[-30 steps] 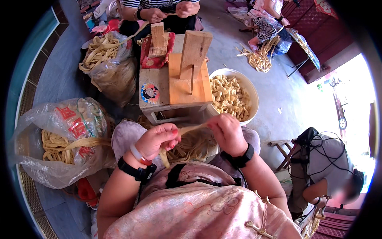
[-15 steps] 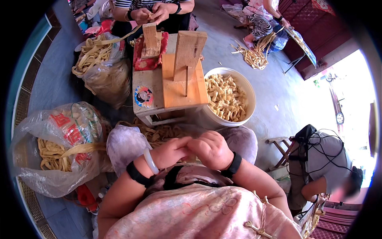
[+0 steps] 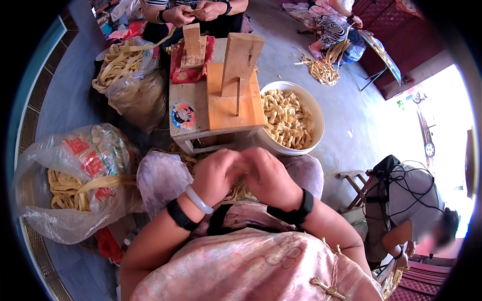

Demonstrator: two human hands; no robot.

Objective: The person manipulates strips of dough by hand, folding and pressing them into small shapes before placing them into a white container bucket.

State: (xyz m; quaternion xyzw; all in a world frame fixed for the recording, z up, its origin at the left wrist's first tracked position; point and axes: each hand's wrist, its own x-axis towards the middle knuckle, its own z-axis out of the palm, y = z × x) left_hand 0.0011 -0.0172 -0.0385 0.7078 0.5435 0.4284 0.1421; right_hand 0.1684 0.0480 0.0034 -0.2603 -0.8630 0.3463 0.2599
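Observation:
My left hand (image 3: 217, 174) and my right hand (image 3: 271, 179) meet in front of my lap. Their fingers curl inward and press together at the tips, and whatever they pinch is hidden behind the hands. From a clear plastic bag (image 3: 52, 228) on the left, a long flat pale-yellow strip (image 3: 113, 181) stretches toward my left knee; its far end is out of sight. More pale strips (image 3: 241, 190) lie below, between my hands and lap. Beyond my right knee, a white bucket (image 3: 318, 108) holds many small knotted pale-yellow pieces (image 3: 288, 120).
A low table (image 3: 188, 95) ahead carries a wooden board (image 3: 233, 120) with an upright block (image 3: 243, 57) and thin rod. Across it, another person's hands (image 3: 193, 12) work a strip. A wooden stool (image 3: 354, 185) and a stooping person (image 3: 411, 195) are at right.
Both my hands have risen slightly and turned, with the wrists rolled and knuckles farther forward. The view has shifted a little. The person across the table has moved their hands slightly.

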